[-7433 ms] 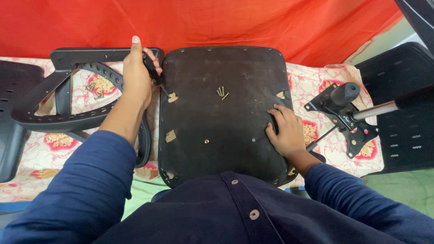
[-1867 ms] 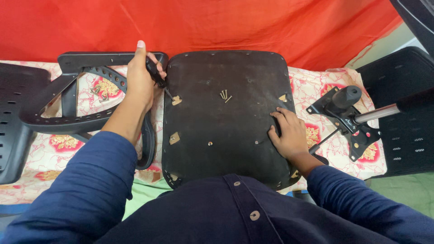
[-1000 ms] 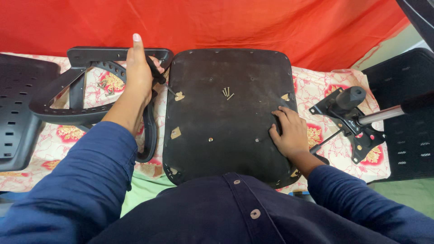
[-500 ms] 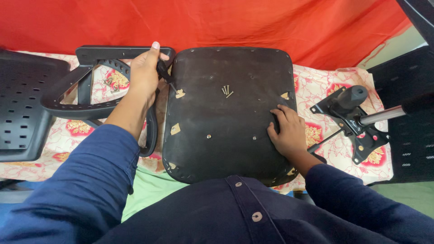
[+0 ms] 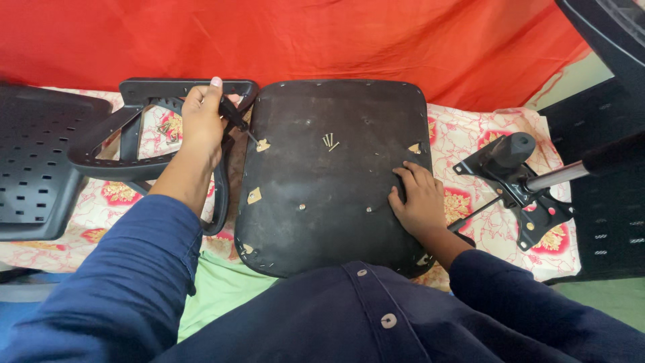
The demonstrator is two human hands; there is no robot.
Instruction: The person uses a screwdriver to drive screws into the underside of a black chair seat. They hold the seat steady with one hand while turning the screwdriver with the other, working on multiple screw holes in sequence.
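makeshift home workspace: floral bedsheet [image 5: 470,141], red cloth backdrop [image 5: 302,40], chair parts spread out.

Left hand [image 5: 201,124] with screwdriver [image 5: 236,119] shifted right, tip now at seat base [image 5: 329,195] edge.

Two arms in dark blue sleeves reach forward from the bottom of the head view. The left hand [image 5: 203,119], stretched toward 11 o'clock with the forearm bare below a pushed-back cuff, is curled closed in a fist-like grip, its index finger raised. The right hand [image 5: 418,198], nearer the body at about 2 o'clock, lies palm down with fingers bent and spread.
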